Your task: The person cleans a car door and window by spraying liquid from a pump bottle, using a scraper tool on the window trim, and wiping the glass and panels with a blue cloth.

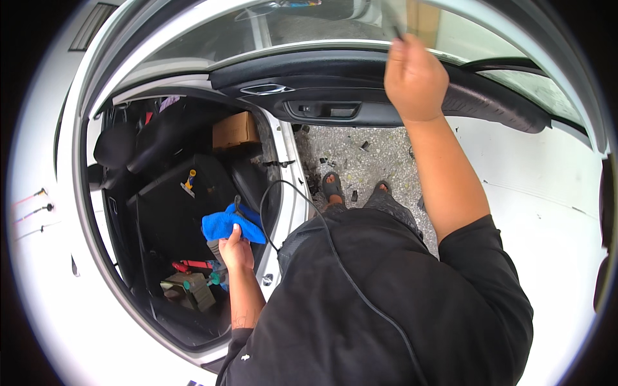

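My left hand [236, 248] is closed on a folded blue cloth [227, 226], thumb on top, in front of the car's rear door opening. My right hand [416, 79] is raised at the glass of the open car door and shut around a thin dark handle [397, 33]; the far end of that tool is blurred, so its kind cannot be told. Below this hand runs the black door trim [338, 65] with its inner handle [267, 89] and a window switch [305, 108].
On the black seat [169, 212] lies a yellow-handled scraper [190, 183]. A cardboard box [235, 129] and a greenish box [193, 289] with tools are inside. Dark scraps [364, 145] litter the speckled floor [338, 140]. A black cable [355, 284] crosses my shirt.
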Demonstrator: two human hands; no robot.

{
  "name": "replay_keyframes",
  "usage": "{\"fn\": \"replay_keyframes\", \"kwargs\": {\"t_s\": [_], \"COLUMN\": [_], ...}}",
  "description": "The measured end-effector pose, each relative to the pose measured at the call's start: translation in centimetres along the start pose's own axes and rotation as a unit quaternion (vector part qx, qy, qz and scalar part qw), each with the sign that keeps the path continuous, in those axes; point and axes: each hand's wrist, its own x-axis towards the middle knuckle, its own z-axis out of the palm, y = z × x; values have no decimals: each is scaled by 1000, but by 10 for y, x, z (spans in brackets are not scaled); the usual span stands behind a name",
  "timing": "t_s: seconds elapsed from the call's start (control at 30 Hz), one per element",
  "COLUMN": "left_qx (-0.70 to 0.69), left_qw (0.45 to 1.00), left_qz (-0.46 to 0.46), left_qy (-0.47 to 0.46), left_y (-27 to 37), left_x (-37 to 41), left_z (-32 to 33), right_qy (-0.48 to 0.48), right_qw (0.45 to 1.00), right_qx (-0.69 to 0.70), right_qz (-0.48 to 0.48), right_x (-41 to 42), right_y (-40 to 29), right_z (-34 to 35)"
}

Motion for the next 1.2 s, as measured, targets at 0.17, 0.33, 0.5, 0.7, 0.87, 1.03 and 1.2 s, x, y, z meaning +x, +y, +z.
{"fn": "replay_keyframes", "kwargs": {"t_s": [0.17, 0.33, 0.5, 0.7, 0.87, 1.03, 1.2], "left_qx": [-116, -279, -300, -247, -307, -298, -295], "left_qw": [990, 933, 891, 935, 938, 944, 946], "left_qz": [30, 58, 54, 93, 120, 140, 133], "left_qy": [-72, -218, -338, -238, -102, 6, 15], "left_y": [29, 58, 86, 97, 106, 137, 101], "left_x": [-1, 19, 27, 54, 105, 137, 119], "left_z": [49, 93, 137, 118, 44, -81, -126], "right_qy": [-146, -439, -528, -527, -623, -638, -554], "right_qw": [989, 843, 761, 829, 775, 749, 796], "right_qx": [-4, 264, 288, 172, 104, 129, 165], "right_qz": [-20, 163, 241, 72, -20, 122, 179], "right_x": [-13, -50, -73, -82, -77, -64, -9], "right_y": [-11, -97, -176, -244, -290, -232, -216], "right_z": [0, -23, 5, 35, 55, 108, 174]}}
